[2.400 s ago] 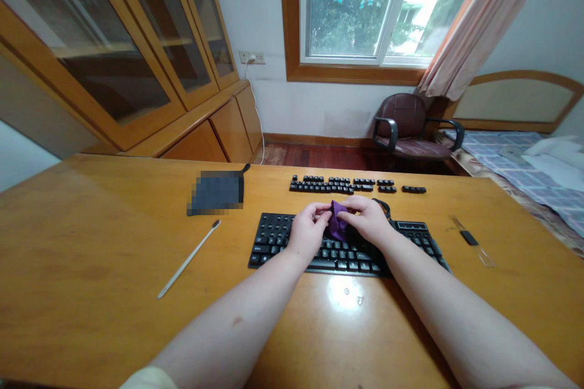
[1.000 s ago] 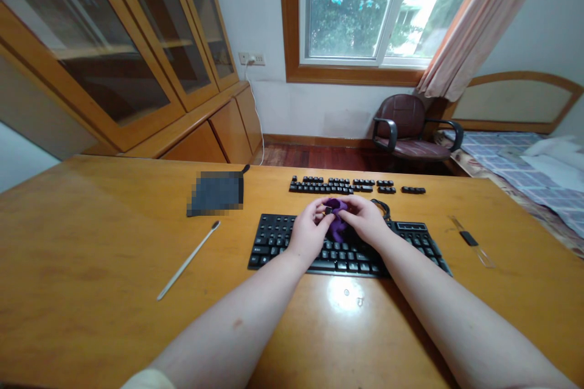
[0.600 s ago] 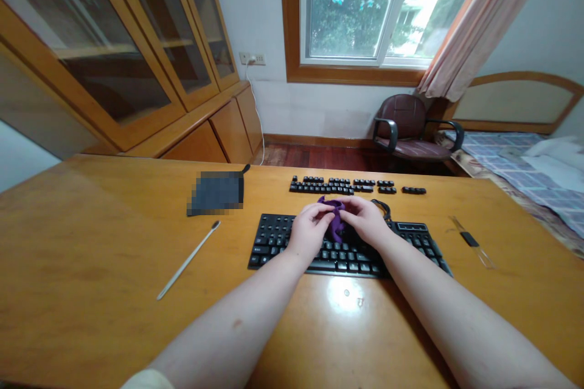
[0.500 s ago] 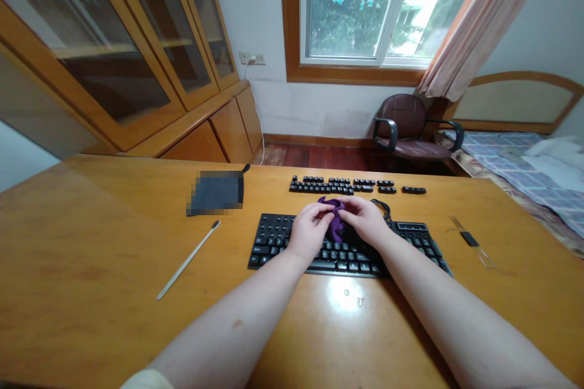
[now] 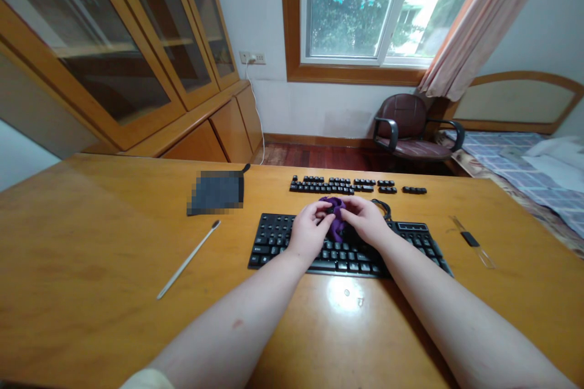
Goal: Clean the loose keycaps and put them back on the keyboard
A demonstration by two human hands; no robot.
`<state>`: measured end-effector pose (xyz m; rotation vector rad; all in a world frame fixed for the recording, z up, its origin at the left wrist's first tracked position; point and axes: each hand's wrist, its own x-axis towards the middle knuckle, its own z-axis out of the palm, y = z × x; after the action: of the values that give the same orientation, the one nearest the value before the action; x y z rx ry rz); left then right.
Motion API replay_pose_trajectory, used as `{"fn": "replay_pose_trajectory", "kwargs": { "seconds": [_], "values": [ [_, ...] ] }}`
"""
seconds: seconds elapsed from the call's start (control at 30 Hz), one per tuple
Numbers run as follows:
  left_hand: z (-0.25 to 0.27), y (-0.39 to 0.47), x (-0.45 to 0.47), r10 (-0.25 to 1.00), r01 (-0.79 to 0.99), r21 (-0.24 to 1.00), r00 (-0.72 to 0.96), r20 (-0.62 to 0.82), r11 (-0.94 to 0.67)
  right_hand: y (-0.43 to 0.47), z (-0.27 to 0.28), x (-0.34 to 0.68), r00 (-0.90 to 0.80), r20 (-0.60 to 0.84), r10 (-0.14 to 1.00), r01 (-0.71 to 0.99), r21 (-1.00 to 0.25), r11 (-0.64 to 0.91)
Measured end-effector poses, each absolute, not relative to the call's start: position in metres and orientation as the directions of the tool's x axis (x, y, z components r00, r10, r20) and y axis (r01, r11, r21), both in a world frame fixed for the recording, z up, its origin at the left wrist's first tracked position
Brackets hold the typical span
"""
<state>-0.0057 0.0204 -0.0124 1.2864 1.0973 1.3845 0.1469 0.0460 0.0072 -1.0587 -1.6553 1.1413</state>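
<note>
Mid-frame, above the black keyboard [image 5: 340, 265], we have our left hand [image 5: 308, 232] and right hand [image 5: 368, 219] both pinching a purple cloth [image 5: 337, 231]; flatter two seconds ago, it now bunches into folds, seemingly being worked between them.

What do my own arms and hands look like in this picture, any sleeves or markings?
Your left hand and right hand are bare, with no gloves. The left forearm carries a small oval mark, and a pale yellowish sleeve edge shows above it at the picture's bottom. The right forearm is bare too; no sleeve shows there.
</note>
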Motion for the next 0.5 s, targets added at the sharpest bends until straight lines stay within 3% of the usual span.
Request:
{"fn": "replay_pose_trajectory", "kwargs": {
  "seconds": [0.3,0.5],
  "values": [
    [-0.0105,0.0225,-0.0061,0.986,-0.077,0.983,-0.042,0.163,-0.166,0.0491,0.0020,0.1476,-0.285,0.171,0.943,0.208,-0.949,0.235],
    [-0.0093,0.0203,-0.0090,0.971,0.078,0.969,-0.039,0.238,-0.234,0.0491,0.0010,0.1494,-0.259,0.185,0.948,0.282,-0.924,0.257]
  ]
}}
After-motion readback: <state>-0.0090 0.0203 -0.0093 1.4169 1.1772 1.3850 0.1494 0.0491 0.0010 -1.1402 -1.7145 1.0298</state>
